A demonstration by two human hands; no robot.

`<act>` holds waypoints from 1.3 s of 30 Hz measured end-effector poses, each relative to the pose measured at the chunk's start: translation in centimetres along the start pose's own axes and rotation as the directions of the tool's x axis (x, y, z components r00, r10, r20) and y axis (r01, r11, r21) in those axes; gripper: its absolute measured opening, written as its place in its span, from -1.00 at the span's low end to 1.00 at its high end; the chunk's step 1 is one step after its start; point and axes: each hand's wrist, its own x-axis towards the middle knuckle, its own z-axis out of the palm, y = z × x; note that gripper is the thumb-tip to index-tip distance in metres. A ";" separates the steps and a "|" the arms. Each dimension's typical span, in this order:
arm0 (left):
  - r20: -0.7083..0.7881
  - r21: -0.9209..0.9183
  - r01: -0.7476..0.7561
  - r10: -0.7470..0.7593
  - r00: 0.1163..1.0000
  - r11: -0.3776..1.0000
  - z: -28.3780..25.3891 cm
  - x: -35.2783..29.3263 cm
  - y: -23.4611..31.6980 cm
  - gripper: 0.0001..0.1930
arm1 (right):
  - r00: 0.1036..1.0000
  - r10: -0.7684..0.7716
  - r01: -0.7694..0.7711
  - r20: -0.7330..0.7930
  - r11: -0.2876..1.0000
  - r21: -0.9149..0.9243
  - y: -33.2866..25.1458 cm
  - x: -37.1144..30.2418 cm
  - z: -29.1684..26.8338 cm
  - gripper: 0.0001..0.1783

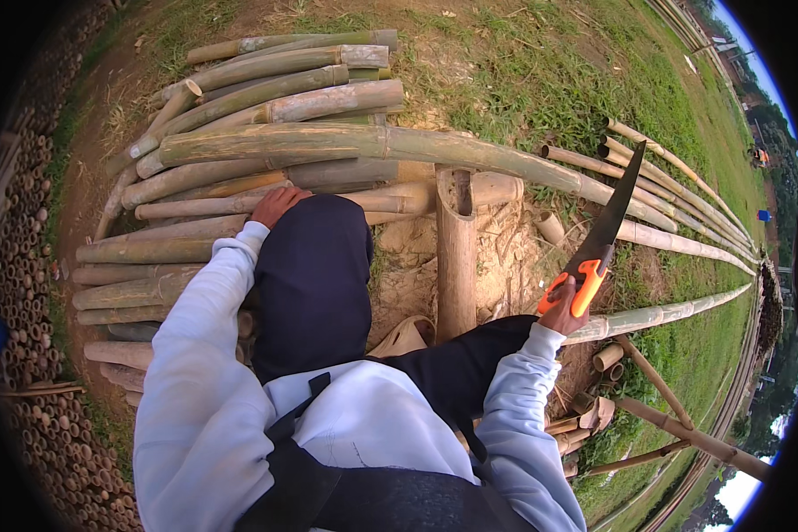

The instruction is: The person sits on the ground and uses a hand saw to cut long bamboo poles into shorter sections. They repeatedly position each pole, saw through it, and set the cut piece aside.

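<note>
My right hand point(559, 309) is wrapped around the orange handle of a handsaw point(605, 217). Its dark blade points up and away, near the long bamboo poles on the right and touching nothing that I can make out. Beside my bent knee, my left hand point(279, 206) grips a bamboo pole point(195, 207) in the pile; the knee hides part of the fingers. A thick upright bamboo post point(457, 257), notched at the top, stands in front of me. A cut pole end point(496, 188) lies against its top, and a long green pole point(399, 142) crosses behind it.
Stacked bamboo poles point(275, 106) fill the left and far left. Long poles point(683, 195) stretch to the right over grass. A short offcut point(550, 227) lies on sawdust. A slip-on shoe point(408, 337) shows beside the post. A bamboo frame point(683, 434) stands at right.
</note>
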 end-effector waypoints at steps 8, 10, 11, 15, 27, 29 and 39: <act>0.060 0.291 0.064 -0.085 0.995 0.955 1.1 1.2 -1.1 -0.62 | 1.000 0.022 -0.022 0.003 0.998 0.060 0.0 -0.2 -0.1 -0.82; 0.028 0.264 0.134 -0.147 0.989 0.955 -0.3 1.9 -0.6 -0.55 | 1.000 -0.005 0.005 -0.001 0.998 0.060 0.0 -0.2 -0.2 -0.80; -0.066 0.233 0.161 -0.150 0.987 0.959 -2.7 2.6 0.9 -0.51 | 1.000 0.010 -0.010 -0.014 0.999 0.034 -0.3 -0.3 -0.5 -0.80; -0.116 0.198 0.281 -0.262 0.958 0.939 -9.4 1.9 1.6 -0.43 | 0.999 0.021 -0.020 -0.030 0.999 0.029 0.0 0.0 -0.2 -0.80; -0.154 0.197 -0.069 0.100 0.983 0.978 -20.6 10.7 9.1 -0.39 | 0.998 0.021 -0.017 -0.054 0.997 0.082 0.4 0.1 -0.7 -0.76; -0.159 0.218 -0.106 0.142 0.977 0.970 -21.4 13.5 11.4 -0.40 | 0.998 0.014 -0.008 -0.066 0.997 0.078 0.5 0.1 -1.0 -0.76; -0.028 0.212 -0.179 0.190 0.981 0.961 -18.0 22.7 17.7 -0.31 | 0.988 0.049 -0.026 -0.150 0.988 0.150 0.9 0.3 -1.6 -0.75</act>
